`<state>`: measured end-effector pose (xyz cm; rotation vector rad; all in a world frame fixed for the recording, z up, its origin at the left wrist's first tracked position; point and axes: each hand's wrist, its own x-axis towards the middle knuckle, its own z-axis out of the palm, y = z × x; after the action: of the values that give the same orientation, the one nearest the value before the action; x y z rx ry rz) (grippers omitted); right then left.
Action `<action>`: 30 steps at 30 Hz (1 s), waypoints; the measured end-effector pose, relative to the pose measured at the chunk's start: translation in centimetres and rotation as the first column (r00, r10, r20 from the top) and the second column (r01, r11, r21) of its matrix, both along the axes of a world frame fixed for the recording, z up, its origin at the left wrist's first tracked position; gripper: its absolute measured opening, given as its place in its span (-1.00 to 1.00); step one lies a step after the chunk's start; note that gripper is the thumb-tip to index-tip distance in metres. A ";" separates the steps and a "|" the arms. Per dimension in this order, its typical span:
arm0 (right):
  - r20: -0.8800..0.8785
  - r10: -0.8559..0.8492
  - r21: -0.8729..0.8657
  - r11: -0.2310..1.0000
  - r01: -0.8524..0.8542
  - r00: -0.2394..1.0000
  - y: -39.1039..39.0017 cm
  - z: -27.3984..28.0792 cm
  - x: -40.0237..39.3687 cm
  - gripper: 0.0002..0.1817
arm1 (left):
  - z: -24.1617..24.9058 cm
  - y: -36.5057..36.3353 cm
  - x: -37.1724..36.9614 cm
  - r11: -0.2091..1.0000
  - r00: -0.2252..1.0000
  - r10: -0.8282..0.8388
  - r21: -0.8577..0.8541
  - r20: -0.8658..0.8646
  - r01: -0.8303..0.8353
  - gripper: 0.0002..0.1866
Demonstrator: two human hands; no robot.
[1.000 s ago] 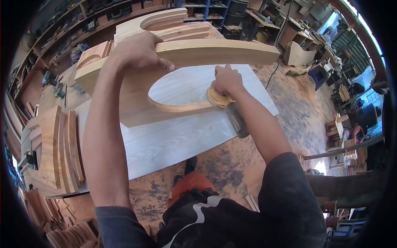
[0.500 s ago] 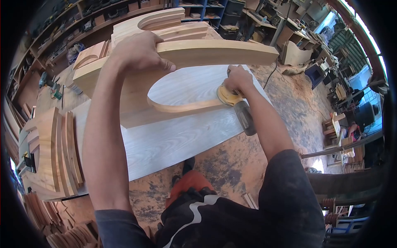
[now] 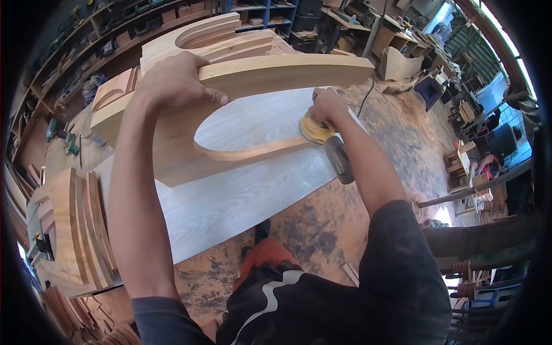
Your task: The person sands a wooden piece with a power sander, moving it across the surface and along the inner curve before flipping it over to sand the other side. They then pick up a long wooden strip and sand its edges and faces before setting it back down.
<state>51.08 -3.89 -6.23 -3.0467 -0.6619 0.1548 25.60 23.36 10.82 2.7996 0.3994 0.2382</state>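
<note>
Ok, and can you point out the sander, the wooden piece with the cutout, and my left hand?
Sander (image 3: 337,157): head view, dark rear part.
Wooden piece (image 3: 178,139): head view, flat face left of the cutout.
Left hand (image 3: 175,80): head view, back of the hand.

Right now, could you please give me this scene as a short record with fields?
left hand: left hand gripping the curved wooden workpiece
right hand: right hand holding a yellow and dark sander
sander position: at the end of the workpiece's lower arm
support: pale board beneath the workpiece
nearby: shaped wooden pieces and a drill at left
floor: dusty floor
</note>
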 end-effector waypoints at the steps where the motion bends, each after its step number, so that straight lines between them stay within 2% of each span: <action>1: -0.002 -0.004 -0.001 1.000 0.004 1.000 0.3 0.2 -0.3 -0.51 | 0.1 0.1 0.1 1.000 1.000 -0.006 -0.017 -0.003 0.006 -0.28; 10: -0.050 0.117 0.026 0.993 -0.115 0.992 5.2 1.1 -6.3 -0.49 | 0.2 0.2 0.2 0.999 0.999 -0.019 -0.032 -0.026 0.018 -0.26; 19: -0.064 0.456 0.125 0.886 -0.447 0.887 12.4 0.6 -13.6 -0.46 | 0.0 0.7 0.6 1.000 0.997 -0.025 -0.010 -0.078 0.025 -0.24; 24: -0.150 0.443 0.260 0.880 -0.397 0.884 12.2 2.0 -14.5 -0.50 | 0.1 0.7 0.8 1.000 0.991 -0.022 0.001 -0.129 0.023 -0.23; 26: -0.106 0.486 0.126 0.872 -0.473 0.868 12.2 1.7 -14.4 -0.52 | -0.2 1.3 1.0 0.999 0.990 -0.013 0.027 -0.142 0.017 -0.21; 29: -0.121 0.459 0.066 0.888 -0.454 0.880 11.1 1.6 -13.6 -0.53 | 0.3 0.5 0.3 0.999 0.995 -0.032 0.006 -0.095 0.033 -0.21; 30: -0.074 0.467 0.090 0.883 -0.460 0.881 10.9 1.4 -13.5 -0.49 | 0.2 0.6 0.2 1.000 0.995 -0.028 0.007 -0.099 0.029 -0.21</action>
<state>37.55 6.99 -4.86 -2.7316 -1.3467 0.2709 25.83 23.98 11.04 2.8306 0.3820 0.0953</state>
